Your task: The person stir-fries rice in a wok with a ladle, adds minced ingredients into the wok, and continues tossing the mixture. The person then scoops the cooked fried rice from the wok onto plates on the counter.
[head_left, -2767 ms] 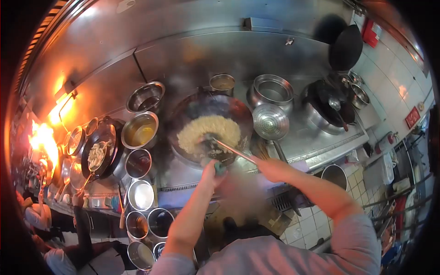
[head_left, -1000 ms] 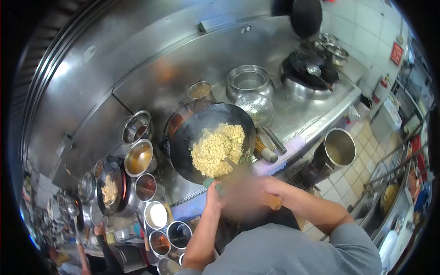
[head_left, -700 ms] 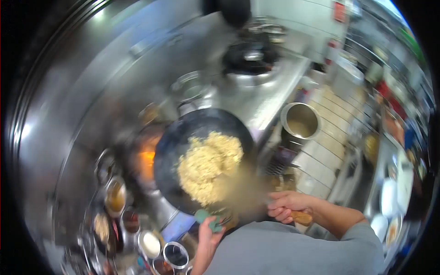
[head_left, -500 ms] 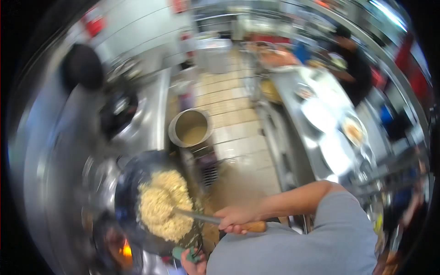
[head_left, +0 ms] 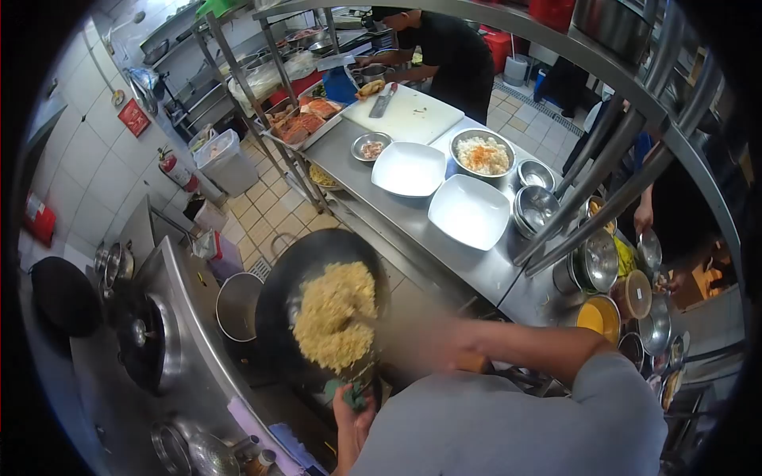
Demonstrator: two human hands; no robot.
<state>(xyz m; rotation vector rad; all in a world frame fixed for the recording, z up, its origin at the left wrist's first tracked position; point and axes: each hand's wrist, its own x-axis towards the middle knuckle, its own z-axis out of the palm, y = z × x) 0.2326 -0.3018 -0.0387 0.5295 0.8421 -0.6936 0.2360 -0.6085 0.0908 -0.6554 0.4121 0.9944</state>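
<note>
A dark wok [head_left: 274,297] heaped with yellow fried rice [head_left: 337,309] is in the middle of the view, between stove and worktable. My left hand [head_left: 352,406] is closed round its near handle through a green cloth [head_left: 337,390]. Motion blurs my right hand [head_left: 425,345], which grips a long-handled wok utensil. Its wooden handle end [head_left: 474,362] shows behind the hand, and its head is buried in the rice. Two square white bowls [head_left: 409,169] sit on the worktable beyond the wok, beside a steel bowl of white rice with orange topping [head_left: 483,153].
A steel worktable [head_left: 484,266] runs along the right, with a white cutting board [head_left: 421,115] and a knife [head_left: 384,101]. On the left are the steel stove [head_left: 198,349] and a tall pot [head_left: 236,308]. A co-worker [head_left: 456,59] stands across the table; another person's hand [head_left: 644,218] is at right.
The wok has come off the stove and swung rightward toward the worktable, my left hand still on it. My view has turned right. The utensil stays in the rice.
</note>
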